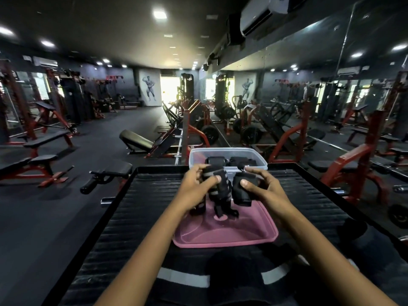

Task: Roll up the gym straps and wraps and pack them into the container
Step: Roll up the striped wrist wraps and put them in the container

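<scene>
On the black ribbed platform [136, 217] sits a pink lid [225, 230], and beyond it a clear container [198, 154] already holding rolled wraps [239, 161]. Above the lid, the left hand [196, 186] curls around a grey-striped wrap [217, 186], while the right hand [262, 187] pinches a black strap [241, 193].

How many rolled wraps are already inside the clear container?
2 show: one rolled wrap at the left of the clear container, another roll to its right. More may lie hidden below them.
</scene>
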Demonstrator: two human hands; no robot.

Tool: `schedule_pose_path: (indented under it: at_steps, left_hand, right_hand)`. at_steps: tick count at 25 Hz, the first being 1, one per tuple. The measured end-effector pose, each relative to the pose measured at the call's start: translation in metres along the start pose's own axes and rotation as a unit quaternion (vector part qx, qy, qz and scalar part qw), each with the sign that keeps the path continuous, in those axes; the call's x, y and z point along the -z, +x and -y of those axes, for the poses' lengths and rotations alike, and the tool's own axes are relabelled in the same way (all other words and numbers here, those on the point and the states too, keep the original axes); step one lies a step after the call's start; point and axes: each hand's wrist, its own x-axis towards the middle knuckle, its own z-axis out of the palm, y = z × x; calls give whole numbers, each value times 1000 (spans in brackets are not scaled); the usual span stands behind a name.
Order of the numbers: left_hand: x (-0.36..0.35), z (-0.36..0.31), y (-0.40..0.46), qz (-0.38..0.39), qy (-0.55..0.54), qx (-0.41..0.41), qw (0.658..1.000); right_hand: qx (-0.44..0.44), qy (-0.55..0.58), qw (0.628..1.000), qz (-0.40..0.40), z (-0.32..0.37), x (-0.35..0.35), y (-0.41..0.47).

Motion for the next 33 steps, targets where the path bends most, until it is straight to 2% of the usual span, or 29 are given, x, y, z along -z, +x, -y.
schedule_pose_path:
  at_steps: [2, 7, 9, 13, 15, 17, 18, 20, 22, 23, 29, 33]
  left_hand:
    - [-2, -19, 32, -14, 17, -24, 999]
    - [-14, -32, 115, -11, 175, -58, 983]
    - [-24, -21, 136, -2, 243, -54, 968]
    - [-48, 13, 161, 14, 329, -54, 943]
    - [-57, 21, 174, 34, 350, -41, 935]
    - [-66, 24, 186, 92, 401, -12, 912]
    - [-70, 26, 191, 124, 434, -4, 892]
    - [-76, 33, 201, 160, 473, 10, 867]
    - [-76, 39, 209, 190, 464, 47, 864]
    - [-76, 40, 212, 206, 459, 64, 862]
    - [-76, 44, 220, 239, 461, 101, 849]
    - [-78, 44, 221, 274, 454, 132, 837]
  right_hand:
    - [52, -56, 997, -12, 15, 8, 26]
    - [112, -230, 964, -72, 31, 30, 104]
    - [103, -342, 932, -63, 20, 38, 129]
    - [59, -512, 857, 18, -8, 55, 161]
    - [61, -560, 825, 39, -11, 64, 169]
    - [42, -585, 808, 57, -7, 64, 175]
    - [25, -613, 787, 71, -4, 62, 178]
    - [-3, -688, 719, 100, 0, 55, 184]
    - [-37, -724, 674, 142, 3, 49, 188]
    - [-52, -728, 665, 161, 3, 47, 190]
    - [-57, -718, 670, 180, -2, 47, 189]
    - [-27, -686, 712, 145, -10, 55, 186]
